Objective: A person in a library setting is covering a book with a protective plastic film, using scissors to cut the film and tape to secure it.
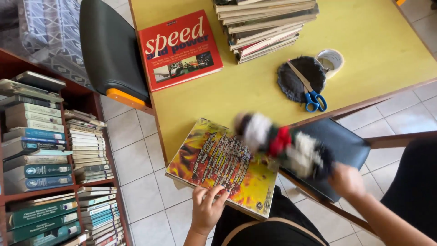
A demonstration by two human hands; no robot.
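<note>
From the head camera I see my left hand [207, 207] gripping the near edge of a large book with a flame-coloured cover [223, 166], fingers curled over the top and thumb under, so the book sits tilted, half on the corner of the yellow table [364, 45] and half over my lap. My right hand [347, 181] is closed around the handle end of a fluffy duster [282, 143] in white, red and dark tufts; it is blurred, its head lying across the upper right corner of that cover. I judge the wiping of this book to be under way, not finished. On the table a red hardback [180, 50] lies flat by itself, and a tall stack of books [266, 27] stands behind it; I cannot tell which of these have been dusted. Blue-handled scissors [309, 89] rest on a dark round mat [300, 79] beside a roll of tape [331, 60]. The bookshelf [50, 159] at left is largely full.
</note>
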